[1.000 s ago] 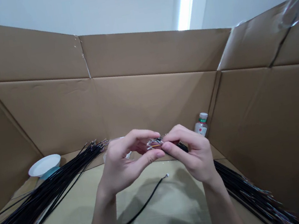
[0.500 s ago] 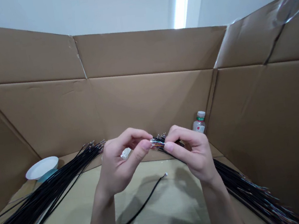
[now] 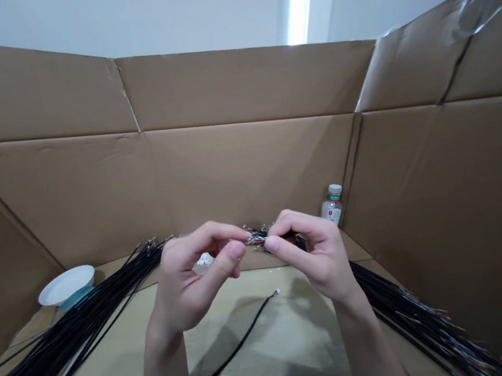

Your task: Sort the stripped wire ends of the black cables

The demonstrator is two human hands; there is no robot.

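While both pinch, left hand (image 3: 189, 282) and right hand (image 3: 312, 251) seemingly share wire ends (image 3: 256, 237).

Single head-worn view, close above both raised hands, facing forward and slightly down toward cardboard walls (image 3: 247, 163), counter (image 3: 267, 361) below

I can't make out what my left hand (image 3: 199, 280) and right hand (image 3: 310, 254) pinch between them: the wire ends (image 3: 256, 237) are too small and mostly covered by fingertips. The black cable bundle (image 3: 45, 360) runs off the left edge. The bottle (image 3: 332, 206) label is unreadable.
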